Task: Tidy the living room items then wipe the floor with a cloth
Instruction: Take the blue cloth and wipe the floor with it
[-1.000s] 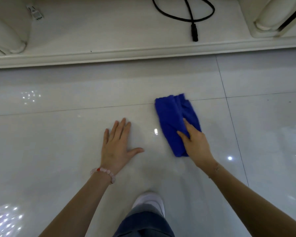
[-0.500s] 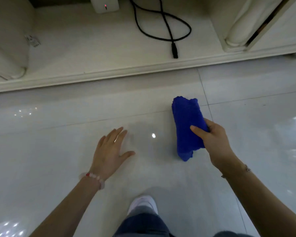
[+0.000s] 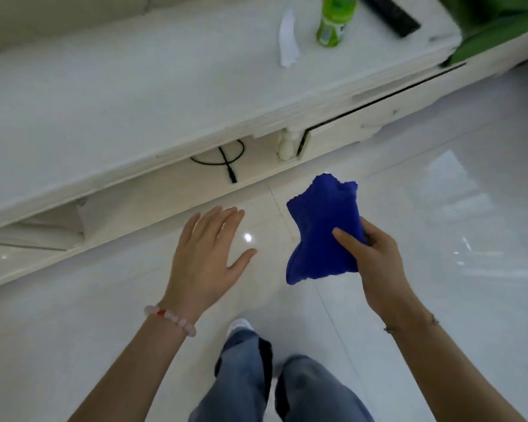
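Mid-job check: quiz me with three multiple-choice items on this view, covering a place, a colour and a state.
1. Where is the bottle? A) floor B) cabinet top C) chair
2. What colour is the cloth? A) red B) white C) blue
3. The cloth is: A) bunched and held B) flat on the floor C) draped over the cabinet

Answers: 1 B, it stands upright on the white top; 2 C, it is plainly blue; 3 A, the right grip holds it squeezed at the middle.

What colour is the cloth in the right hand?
Solid deep blue cloth, seen in the head view.
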The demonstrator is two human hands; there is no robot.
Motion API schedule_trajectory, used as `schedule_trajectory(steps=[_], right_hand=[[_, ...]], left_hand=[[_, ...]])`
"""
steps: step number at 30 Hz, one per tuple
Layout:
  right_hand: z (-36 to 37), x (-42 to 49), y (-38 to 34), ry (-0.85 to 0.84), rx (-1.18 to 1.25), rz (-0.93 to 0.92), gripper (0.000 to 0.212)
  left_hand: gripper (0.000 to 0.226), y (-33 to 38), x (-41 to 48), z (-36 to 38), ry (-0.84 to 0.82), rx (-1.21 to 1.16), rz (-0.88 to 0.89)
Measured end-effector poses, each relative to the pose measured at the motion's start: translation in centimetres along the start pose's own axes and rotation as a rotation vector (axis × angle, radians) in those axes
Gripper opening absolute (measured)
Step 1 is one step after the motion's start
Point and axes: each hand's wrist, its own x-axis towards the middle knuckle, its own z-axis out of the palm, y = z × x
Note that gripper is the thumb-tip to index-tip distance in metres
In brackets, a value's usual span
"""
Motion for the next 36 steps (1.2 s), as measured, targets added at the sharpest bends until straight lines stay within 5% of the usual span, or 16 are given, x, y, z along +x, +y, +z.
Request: schedule_trajectory(steps=[8,14,25,36], right_hand=[[-6.0,-14.8,-17.5,0.161,0.06,-0.022,0.012],[-11.3,-22.4,-23.6,0.272,0.101,-0.109,0.008],[-23.8,-34.6,-24.3,0.512,0.274,-0.267,0.008],[-34.0,-45.8,-18.7,0.992,0.453,-0.27,0.007]], left_hand=[[0.056,12.8,1.4,-21.1,-0.015,0.031,0.217],[0.055,20.8,2.0,-29.1,0.039,0.066,0.355],[0.055,36.9,0.2,-31.2,0.104,0.003,0.654],[0.056,55.5,-1.1,-26.6,-0.016,-0.057,1.125]])
